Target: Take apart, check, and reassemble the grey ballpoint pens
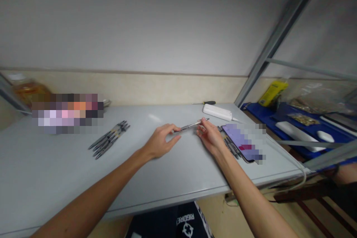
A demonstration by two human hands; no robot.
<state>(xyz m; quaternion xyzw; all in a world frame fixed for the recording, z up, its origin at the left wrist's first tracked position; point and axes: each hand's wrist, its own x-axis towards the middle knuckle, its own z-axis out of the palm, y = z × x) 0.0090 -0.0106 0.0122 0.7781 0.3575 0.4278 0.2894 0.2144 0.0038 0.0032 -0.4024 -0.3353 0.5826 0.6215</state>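
a: head view: left hand (161,142) and right hand (209,135) each pinch an end of the pen (192,125), just above the table (173,171).

b: a loose pinch could drop it (pen pile (109,139) lies well apart).

Your work surface is a pale grey table (69,178) set against a light wall. At your left on its top lies a bundle of dark pens (109,139), laid side by side and slanting toward the far right. Behind them, at the far left edge, sits a blurred patch that cannot be identified. Near the far right corner rests a white power adapter (218,112), with a black-handled screwdriver (205,103) just beyond it. At your right lies a second group of dark pens (232,145), partly hidden under a blurred flat object.
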